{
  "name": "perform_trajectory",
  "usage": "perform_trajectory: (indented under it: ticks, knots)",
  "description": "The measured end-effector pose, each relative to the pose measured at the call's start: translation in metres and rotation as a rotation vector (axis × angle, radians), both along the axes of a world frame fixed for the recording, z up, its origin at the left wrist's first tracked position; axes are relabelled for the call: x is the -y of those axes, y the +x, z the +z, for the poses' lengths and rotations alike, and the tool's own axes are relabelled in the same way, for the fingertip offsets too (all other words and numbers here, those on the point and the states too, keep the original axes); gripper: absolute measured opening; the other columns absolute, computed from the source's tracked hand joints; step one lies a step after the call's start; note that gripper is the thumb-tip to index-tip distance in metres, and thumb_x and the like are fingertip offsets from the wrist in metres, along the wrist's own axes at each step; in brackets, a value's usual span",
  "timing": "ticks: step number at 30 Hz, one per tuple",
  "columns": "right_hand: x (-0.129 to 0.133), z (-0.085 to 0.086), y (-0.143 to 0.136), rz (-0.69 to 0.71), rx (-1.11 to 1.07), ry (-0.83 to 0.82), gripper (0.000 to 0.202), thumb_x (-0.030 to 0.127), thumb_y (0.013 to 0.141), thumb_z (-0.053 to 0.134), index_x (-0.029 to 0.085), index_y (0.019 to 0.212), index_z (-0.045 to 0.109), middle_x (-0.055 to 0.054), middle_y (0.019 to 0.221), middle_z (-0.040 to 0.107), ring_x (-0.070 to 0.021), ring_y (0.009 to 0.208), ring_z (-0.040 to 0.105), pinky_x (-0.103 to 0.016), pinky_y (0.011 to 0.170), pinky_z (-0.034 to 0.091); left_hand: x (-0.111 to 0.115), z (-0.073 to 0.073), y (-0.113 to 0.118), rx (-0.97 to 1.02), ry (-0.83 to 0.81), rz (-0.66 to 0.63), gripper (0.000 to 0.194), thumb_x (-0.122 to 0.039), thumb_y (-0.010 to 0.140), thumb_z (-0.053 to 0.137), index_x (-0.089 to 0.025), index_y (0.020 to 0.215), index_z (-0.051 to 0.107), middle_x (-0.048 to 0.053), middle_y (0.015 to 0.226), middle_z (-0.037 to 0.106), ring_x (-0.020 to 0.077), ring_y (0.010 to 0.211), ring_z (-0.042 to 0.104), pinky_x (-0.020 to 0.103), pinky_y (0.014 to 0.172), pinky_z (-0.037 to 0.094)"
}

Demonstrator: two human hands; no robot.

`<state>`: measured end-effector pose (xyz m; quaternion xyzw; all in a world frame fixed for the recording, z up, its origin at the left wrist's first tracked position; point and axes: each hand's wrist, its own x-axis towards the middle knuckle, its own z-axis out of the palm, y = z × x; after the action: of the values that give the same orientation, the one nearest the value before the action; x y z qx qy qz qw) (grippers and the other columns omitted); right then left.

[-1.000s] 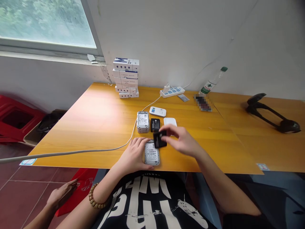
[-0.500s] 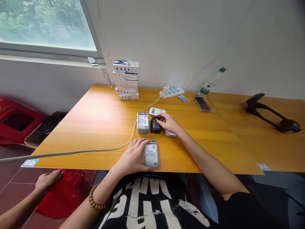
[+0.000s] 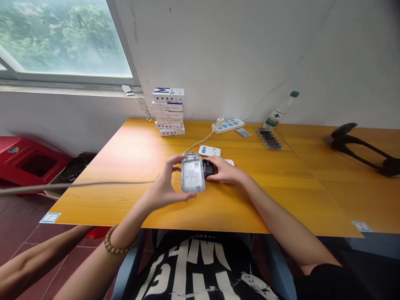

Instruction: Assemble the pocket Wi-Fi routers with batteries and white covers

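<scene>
My left hand (image 3: 164, 187) grips a pale rectangular device (image 3: 193, 175) by its edges, raised over the table. Its label side faces me, slightly blurred. Just right of it, my right hand (image 3: 223, 168) has thumb and fingers closed on a black battery (image 3: 208, 168) marked 3000mAh. Whether more batteries lie under that one, I cannot tell. Behind the raised device, a stack of similar devices (image 3: 190, 154) is mostly hidden. A white device (image 3: 210, 151) lies flat beyond the batteries, and another white piece (image 3: 230, 162) shows partly under my right hand.
Stacked white boxes (image 3: 168, 111) stand by the wall. A power strip (image 3: 229, 125), a bottle (image 3: 279, 112) and a phone-like blurred item (image 3: 270, 139) are at the back. A white cable (image 3: 103, 183) crosses the left side. Another person's arm (image 3: 40, 258) reaches in below the table's left edge.
My left hand has lifted the pale device off the table and carried it forward, near the stack and batteries. My right hand stays at the black battery, its grip now lower around it.
</scene>
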<state>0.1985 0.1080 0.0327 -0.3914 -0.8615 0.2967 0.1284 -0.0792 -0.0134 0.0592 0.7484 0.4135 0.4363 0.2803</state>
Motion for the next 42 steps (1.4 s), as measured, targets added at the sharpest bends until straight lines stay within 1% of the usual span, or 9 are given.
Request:
perform_trajectory:
  ticks: [2,4,6,9,12,15,21,33,42]
  knots:
    - [0.000,0.001,-0.001,0.006,0.004,0.005,0.084,0.030,0.076,0.086,0.020,0.152,0.054,-0.018,0.158,0.053,-0.0378,0.148,0.048,-0.056,0.123,0.037,-0.031,0.005,-0.007,-0.011,0.024,0.030,0.095,-0.044,0.075,0.091,-0.032,0.149,0.033,0.015,0.157,0.047,0.0368,0.146,0.049,0.054,0.114,0.051]
    - [0.001,0.003,-0.002,0.005,0.008,0.007,0.083,0.028,0.076,0.087,0.020,0.152,0.054,-0.018,0.159,0.053,-0.0372,0.150,0.047,-0.055,0.123,0.038,-0.059,0.002,-0.014,-0.052,0.006,0.009,0.098,-0.045,0.071,0.093,-0.029,0.148,0.035,0.016,0.155,0.049,0.0380,0.147,0.048,0.055,0.113,0.050]
    - [0.001,0.003,-0.003,0.005,0.003,0.008,0.082,0.026,0.076,0.087,0.021,0.151,0.054,-0.017,0.159,0.054,-0.0368,0.150,0.047,-0.054,0.123,0.038,-0.080,-0.007,-0.019,-0.083,-0.026,-0.022,0.099,-0.046,0.069,0.094,-0.026,0.148,0.037,0.018,0.154,0.050,0.0390,0.148,0.047,0.056,0.114,0.048]
    - [0.001,0.001,-0.004,0.005,-0.011,0.012,0.082,0.025,0.076,0.086,0.021,0.151,0.055,-0.017,0.159,0.054,-0.0370,0.151,0.047,-0.054,0.124,0.037,-0.094,-0.024,-0.022,-0.087,-0.078,-0.074,0.098,-0.048,0.070,0.094,-0.025,0.148,0.039,0.019,0.153,0.050,0.0393,0.147,0.048,0.056,0.113,0.048]
    - [-0.001,-0.002,-0.005,0.000,-0.019,0.012,0.082,0.026,0.075,0.087,0.021,0.151,0.056,-0.017,0.160,0.053,-0.0384,0.151,0.047,-0.055,0.124,0.037,-0.096,-0.038,-0.023,-0.071,-0.107,-0.087,0.100,-0.052,0.068,0.095,-0.026,0.147,0.041,0.019,0.153,0.051,0.0409,0.147,0.048,0.056,0.112,0.048]
    - [-0.003,-0.005,-0.005,0.002,-0.045,0.016,0.083,0.026,0.074,0.089,0.021,0.151,0.058,-0.017,0.159,0.054,-0.0393,0.150,0.048,-0.055,0.124,0.037,-0.096,-0.044,-0.024,-0.060,-0.112,-0.092,0.100,-0.053,0.068,0.095,-0.028,0.147,0.041,0.018,0.153,0.050,0.0419,0.148,0.046,0.057,0.112,0.048]
    - [-0.004,-0.009,-0.006,0.015,-0.090,0.010,0.086,0.027,0.074,0.090,0.024,0.152,0.056,-0.016,0.159,0.055,-0.0382,0.150,0.049,-0.054,0.125,0.037,-0.097,-0.046,-0.023,-0.068,-0.122,-0.089,0.100,-0.056,0.069,0.094,-0.027,0.148,0.039,0.018,0.154,0.048,0.0424,0.149,0.045,0.058,0.113,0.046]
    - [-0.002,-0.008,-0.009,0.014,-0.079,-0.020,0.090,0.026,0.075,0.087,0.020,0.157,0.050,-0.017,0.163,0.049,-0.0362,0.153,0.044,-0.051,0.127,0.033,-0.097,-0.052,-0.020,-0.049,-0.123,-0.091,0.105,-0.058,0.068,0.095,-0.025,0.150,0.038,0.021,0.154,0.048,0.0432,0.148,0.045,0.061,0.114,0.044]
    - [-0.003,-0.008,-0.011,-0.008,0.002,-0.026,0.101,0.028,0.075,0.086,0.024,0.164,0.040,-0.016,0.166,0.045,-0.0389,0.153,0.043,-0.055,0.127,0.032,-0.098,-0.053,-0.021,-0.015,-0.136,-0.116,0.104,-0.059,0.067,0.095,-0.026,0.150,0.039,0.019,0.155,0.047,0.0431,0.145,0.046,0.061,0.116,0.043]
